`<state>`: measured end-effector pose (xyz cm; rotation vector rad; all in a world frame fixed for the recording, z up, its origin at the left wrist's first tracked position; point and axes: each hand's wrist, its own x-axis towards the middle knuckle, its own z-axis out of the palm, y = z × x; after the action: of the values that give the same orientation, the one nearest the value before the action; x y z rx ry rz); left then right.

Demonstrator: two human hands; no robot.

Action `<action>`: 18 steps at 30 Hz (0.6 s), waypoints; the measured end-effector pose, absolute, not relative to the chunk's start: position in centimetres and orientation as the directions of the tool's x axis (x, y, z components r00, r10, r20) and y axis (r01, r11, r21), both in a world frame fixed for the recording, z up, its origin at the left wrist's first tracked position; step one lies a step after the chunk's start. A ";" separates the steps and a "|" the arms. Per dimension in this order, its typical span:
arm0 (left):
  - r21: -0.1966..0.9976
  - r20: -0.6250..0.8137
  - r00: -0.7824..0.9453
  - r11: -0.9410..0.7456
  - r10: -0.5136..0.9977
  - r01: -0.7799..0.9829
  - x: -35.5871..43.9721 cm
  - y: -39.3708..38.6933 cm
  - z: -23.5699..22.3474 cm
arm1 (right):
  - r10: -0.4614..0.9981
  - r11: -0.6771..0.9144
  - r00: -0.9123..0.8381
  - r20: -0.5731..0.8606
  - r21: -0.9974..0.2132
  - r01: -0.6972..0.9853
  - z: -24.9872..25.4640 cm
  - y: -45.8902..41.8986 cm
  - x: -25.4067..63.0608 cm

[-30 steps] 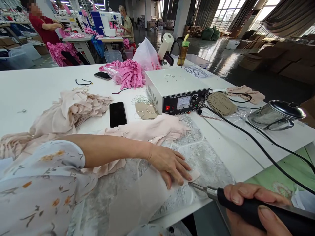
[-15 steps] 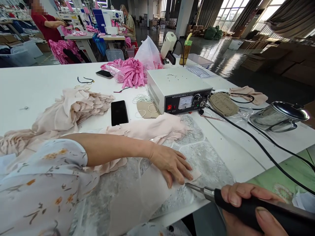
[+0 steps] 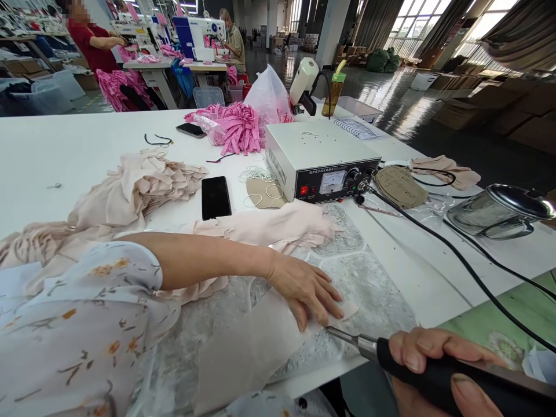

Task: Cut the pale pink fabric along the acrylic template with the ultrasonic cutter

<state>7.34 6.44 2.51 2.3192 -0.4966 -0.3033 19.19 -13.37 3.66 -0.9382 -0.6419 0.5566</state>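
My left hand (image 3: 306, 288) lies flat with fingers spread, pressing on a thin pale sheet (image 3: 243, 353) whose narrow corner shows past the fingertips. In my right hand (image 3: 438, 365), fingers wrap round the black handle of a pen-like tool (image 3: 369, 346) with a slim metal tip. That tip is right beside my left index finger, at the sheet's near edge; whether it touches the sheet I cannot tell. Beneath lies a clear, patterned mat (image 3: 373, 284). Behind my left forearm is a stack of pale pink fabric pieces (image 3: 278, 226).
A white control box (image 3: 321, 150) with a meter sends a black cable (image 3: 443, 249) off to the right. Around it are a phone (image 3: 216, 197), a brown card (image 3: 263, 194), a steel pot (image 3: 495, 214) and pink straps (image 3: 241, 127). More fabric (image 3: 134, 185) is heaped left. Two people work behind.
My view has swung slightly left, so the scene sits a little farther right. The tool tip has shifted slightly left relative to my left hand, which stays flat on the sheet.
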 end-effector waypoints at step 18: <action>0.683 0.046 0.895 -0.639 -0.445 -0.353 7.2 6.5 2.7 | 0.719 0.486 0.632 0.291 -0.860 -0.156 3.5 -13.7 18.5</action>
<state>7.19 6.48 2.70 2.3247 -0.5684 -0.1623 18.53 -13.66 3.48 -0.9152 -0.7084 0.5900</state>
